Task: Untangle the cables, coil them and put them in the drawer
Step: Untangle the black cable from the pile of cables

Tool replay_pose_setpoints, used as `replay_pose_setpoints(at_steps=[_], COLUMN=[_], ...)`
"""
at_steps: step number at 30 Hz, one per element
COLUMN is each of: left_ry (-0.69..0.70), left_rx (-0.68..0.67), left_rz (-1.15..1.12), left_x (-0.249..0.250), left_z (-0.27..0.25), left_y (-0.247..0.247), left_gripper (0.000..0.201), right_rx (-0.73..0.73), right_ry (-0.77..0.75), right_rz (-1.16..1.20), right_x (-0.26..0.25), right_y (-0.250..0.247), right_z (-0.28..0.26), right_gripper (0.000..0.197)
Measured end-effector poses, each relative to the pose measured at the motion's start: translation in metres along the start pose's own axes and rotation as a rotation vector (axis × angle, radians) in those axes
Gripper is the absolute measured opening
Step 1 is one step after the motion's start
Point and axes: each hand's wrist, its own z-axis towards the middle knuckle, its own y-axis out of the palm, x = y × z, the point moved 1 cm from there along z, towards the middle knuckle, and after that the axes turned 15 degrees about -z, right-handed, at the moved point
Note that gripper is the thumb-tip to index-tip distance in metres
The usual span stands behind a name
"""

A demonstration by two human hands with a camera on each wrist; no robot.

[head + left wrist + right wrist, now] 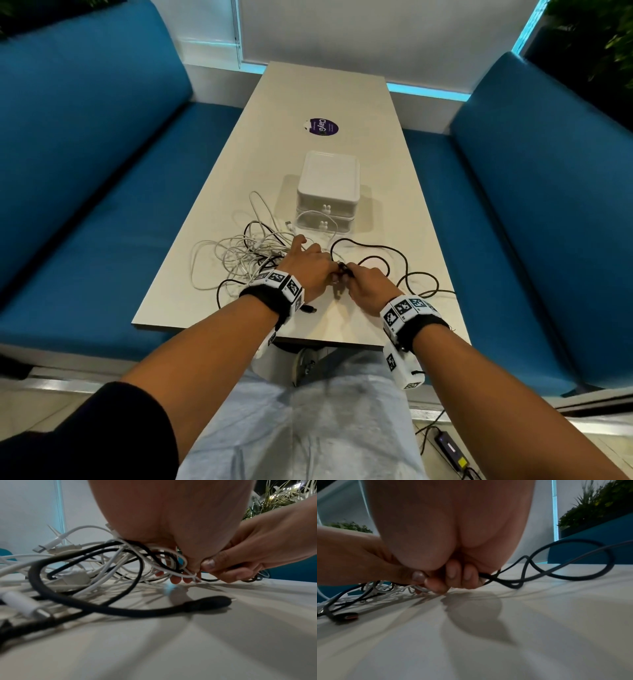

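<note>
Head view is showing both hands meeting over the table (404,192). The left hand (310,265) is pinching white cables (236,255) from the tangled heap beside it, and the right hand (368,286) is curling its fingers (452,572) around a black cable (387,255) looping off to the right. The drawer box (328,192) is standing closed just beyond the heap.
</note>
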Motion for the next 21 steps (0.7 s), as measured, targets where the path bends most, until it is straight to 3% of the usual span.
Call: replay_pose_setpoints(at_steps=[8,15,21], left_ry=[0.028,-0.052,-0.08], left_rx=[0.047,0.056,0.035], left_rz=[0.035,-0.008,-0.003], left_x=[-0.003,-0.011,-0.002], left_z=[-0.002,-0.004,-0.001], left_y=[0.002,0.003,0.005], left_gripper=[0.034,0.036,0.032], right_rx=[0.034,-0.035,0.155], right_ry=[0.05,0.413,0.327], right_rz=[-0.162,-0.174,-0.078], right_x=[0.019,0.08,0.045], right_y=[-0.014,-0.034,-0.036], right_z=[-0.005,-0.023,-0.02], right_gripper=[0.023,0.028,0.038])
